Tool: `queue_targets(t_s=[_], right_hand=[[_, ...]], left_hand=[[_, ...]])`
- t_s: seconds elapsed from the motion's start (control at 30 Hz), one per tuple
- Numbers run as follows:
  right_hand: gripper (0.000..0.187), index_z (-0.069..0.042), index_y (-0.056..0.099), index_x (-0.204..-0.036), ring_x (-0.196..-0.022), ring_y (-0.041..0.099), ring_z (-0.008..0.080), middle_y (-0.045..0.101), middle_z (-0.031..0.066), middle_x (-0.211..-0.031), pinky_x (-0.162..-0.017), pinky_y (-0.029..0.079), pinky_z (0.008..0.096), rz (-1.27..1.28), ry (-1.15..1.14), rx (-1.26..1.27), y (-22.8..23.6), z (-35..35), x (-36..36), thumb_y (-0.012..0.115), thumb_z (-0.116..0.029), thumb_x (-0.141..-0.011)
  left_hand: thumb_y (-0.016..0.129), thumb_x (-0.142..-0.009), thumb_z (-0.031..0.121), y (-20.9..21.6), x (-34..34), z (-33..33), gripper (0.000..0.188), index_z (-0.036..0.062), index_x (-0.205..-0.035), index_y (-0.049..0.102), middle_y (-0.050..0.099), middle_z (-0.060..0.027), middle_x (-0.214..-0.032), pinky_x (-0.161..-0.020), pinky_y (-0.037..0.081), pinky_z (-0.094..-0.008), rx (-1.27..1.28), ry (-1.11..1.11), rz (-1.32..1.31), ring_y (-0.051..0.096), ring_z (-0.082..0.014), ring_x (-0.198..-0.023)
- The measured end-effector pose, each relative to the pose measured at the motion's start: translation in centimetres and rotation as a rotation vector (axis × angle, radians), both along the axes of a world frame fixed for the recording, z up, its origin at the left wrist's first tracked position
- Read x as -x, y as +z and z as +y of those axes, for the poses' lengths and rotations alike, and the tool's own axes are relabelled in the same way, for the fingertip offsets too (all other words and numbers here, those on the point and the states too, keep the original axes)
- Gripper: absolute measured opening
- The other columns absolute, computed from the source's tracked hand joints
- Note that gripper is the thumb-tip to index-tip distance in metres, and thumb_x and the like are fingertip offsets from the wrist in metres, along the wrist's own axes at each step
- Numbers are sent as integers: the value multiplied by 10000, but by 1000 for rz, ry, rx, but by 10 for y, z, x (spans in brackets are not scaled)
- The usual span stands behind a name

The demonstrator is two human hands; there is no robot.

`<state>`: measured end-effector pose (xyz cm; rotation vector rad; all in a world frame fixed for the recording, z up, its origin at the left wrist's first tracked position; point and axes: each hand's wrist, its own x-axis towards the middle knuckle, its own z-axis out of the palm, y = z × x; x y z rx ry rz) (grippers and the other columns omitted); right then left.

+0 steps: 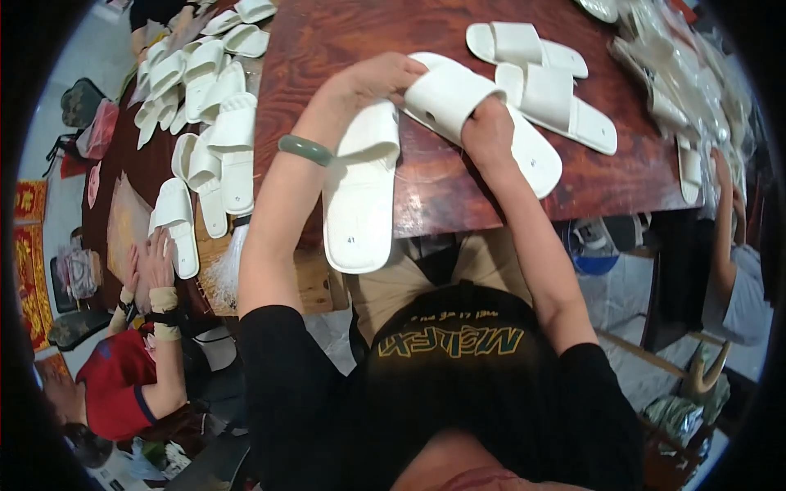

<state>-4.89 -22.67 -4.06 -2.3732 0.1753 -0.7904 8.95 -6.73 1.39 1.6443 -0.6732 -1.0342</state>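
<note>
Both of my hands are on one white slipper (536, 164), lying tilted over the dark red wooden table. My left hand (381, 78), with a green bangle on the wrist, grips the toe end from its left side; some fingertips are hidden. Curled at the strap's opening is my right hand (490, 135), its fingers tucked under the strap and out of sight. Another white slipper (360, 221) lies below my left hand, its heel jutting past the table's near edge. Beyond my right hand rests a pair of slippers, one (594, 127) nearer and one (565, 59) farther.
Many white slippers (237, 147) are piled to the left on a neighbouring surface. A person in a red top (123, 385) works there, hands by a slipper. Bagged slippers (679, 74) are heaped at the right, where another person's arm (725, 221) reaches in.
</note>
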Motion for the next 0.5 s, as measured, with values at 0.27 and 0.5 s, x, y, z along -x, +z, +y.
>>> queue_targets(t_s=[0.27,0.5], right_hand=[[74,-4,655,-771,-822,625,330,644,168,-813,-721,499,417,26,114,194,37,0,28,628,-55,-725],[240,-32,569,-1080,-898,589,344,607,182,-991,-777,469,423,-128,388,331,79,-35,9,570,-182,-892]], left_hand=[[597,-878,152,14,9,3,220,-12,-996,687,644,-3,-786,-601,440,-206,-117,141,-545,556,-67,-689],[567,-900,96,20,20,27,192,-26,-991,684,620,6,-754,-659,435,-222,102,371,-702,548,-74,-723]])
